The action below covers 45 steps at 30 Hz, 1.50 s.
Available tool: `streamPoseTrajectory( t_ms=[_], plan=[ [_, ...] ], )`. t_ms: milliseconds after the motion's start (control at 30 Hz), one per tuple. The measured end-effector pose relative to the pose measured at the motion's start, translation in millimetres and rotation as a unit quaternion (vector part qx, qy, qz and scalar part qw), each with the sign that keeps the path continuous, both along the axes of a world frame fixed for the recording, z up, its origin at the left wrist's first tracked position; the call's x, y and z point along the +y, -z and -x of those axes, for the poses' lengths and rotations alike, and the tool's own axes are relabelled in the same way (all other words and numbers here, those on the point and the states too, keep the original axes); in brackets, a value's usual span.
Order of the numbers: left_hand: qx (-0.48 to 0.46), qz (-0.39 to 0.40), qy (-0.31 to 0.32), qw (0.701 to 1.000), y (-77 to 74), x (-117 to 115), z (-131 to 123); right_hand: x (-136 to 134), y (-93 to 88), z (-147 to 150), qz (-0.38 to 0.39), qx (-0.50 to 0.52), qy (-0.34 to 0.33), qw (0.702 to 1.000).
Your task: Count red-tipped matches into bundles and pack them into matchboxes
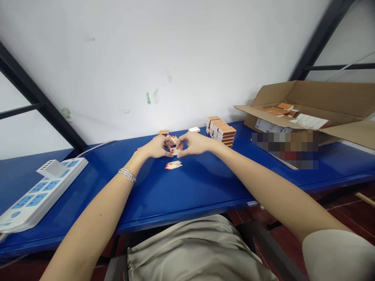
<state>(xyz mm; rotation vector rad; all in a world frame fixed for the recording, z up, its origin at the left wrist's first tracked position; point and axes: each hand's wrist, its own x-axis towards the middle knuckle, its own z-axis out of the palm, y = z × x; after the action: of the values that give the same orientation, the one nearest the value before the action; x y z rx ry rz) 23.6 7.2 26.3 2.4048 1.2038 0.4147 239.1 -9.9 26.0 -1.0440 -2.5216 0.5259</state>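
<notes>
A small white matchbox tray (175,153) with red-tipped matches in it sits between my two hands, just above or on the blue table. My left hand (159,146) pinches its left end with thumb and fingers. At the right end, my right hand (190,143) grips it the same way. Closer to me lies a loose row of matches (174,165), heads to the left. Behind my fingers is a heap of matches (174,138), partly hidden. An orange-brown matchbox piece (164,132) shows beyond my left hand.
Stacked matchboxes (221,130) stand right of my hands, with a white tray (194,129) beside them. An open cardboard box (271,91) holding more matchboxes is at the right. A white power strip (43,195) lies on the blue table (181,195) at left. The wall (187,58) rises behind.
</notes>
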Motion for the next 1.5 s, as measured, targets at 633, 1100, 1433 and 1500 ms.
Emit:
streamPoseTrajectory(
  t_ms=[633, 1100, 1433, 1500],
  plan=[
    [0.066, 0.013, -0.035, 0.997, -11.2, -43.5, 46.2, -38.6, 7.3, 36.0, 0.008, -0.115, -0.067, 0.991],
    [0.101, 0.012, 0.021, 0.995, -22.2, -71.0, 34.1, -40.1, 6.3, 32.5, 0.022, -0.104, -0.103, 0.989],
    [0.135, 0.016, 0.027, 0.99, -11.3, -76.6, 20.2, -42.3, 3.0, 34.7, 0.04, -0.104, -0.089, 0.99],
    [0.135, 0.022, 0.036, 0.99, -13.9, -77.4, 20.8, -42.1, 4.2, 35.6, 0.03, -0.1, -0.095, 0.99]
  ],
)
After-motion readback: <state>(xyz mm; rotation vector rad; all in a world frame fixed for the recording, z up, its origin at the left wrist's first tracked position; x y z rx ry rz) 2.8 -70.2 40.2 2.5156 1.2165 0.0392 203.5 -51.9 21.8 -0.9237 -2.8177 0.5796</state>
